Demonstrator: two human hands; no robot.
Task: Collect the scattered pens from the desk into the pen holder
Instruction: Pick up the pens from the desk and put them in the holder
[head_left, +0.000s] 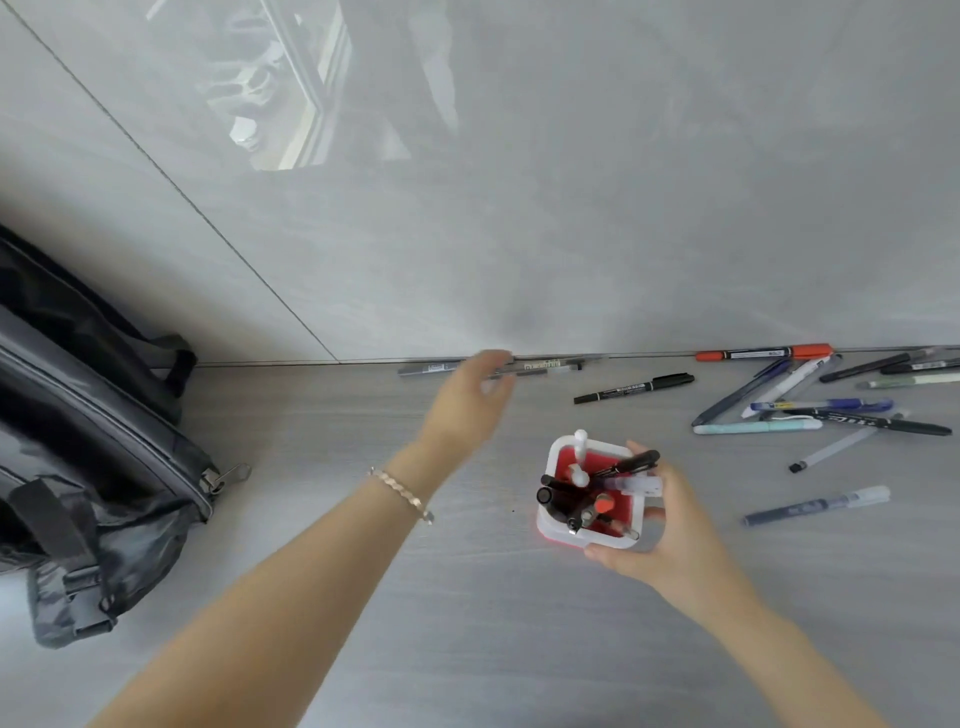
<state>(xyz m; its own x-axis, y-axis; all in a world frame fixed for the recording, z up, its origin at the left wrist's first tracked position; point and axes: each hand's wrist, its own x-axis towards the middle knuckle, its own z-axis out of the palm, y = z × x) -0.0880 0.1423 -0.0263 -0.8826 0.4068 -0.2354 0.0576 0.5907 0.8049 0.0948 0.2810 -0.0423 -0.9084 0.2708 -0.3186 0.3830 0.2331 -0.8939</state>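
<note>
- Pens (545, 367) lie end to end along the wall's base at centre frame, long axes running left-right.
- Left hand (467, 397), blurred, reaches over them with fingers loosely spread, gripping nothing.
- Right hand (670, 540) wraps the white-and-red pen holder (558, 522), lower centre-right, its pens pointing up.
- More pens (821, 410) are scattered at right, mostly slanted.
- Dark bag (78, 457) sits at left.

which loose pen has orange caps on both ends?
The orange-capped marker lying against the wall at the back right of the desk. It has orange at both ends of a white barrel; the other loose pens are black, blue, grey or pale.
</note>
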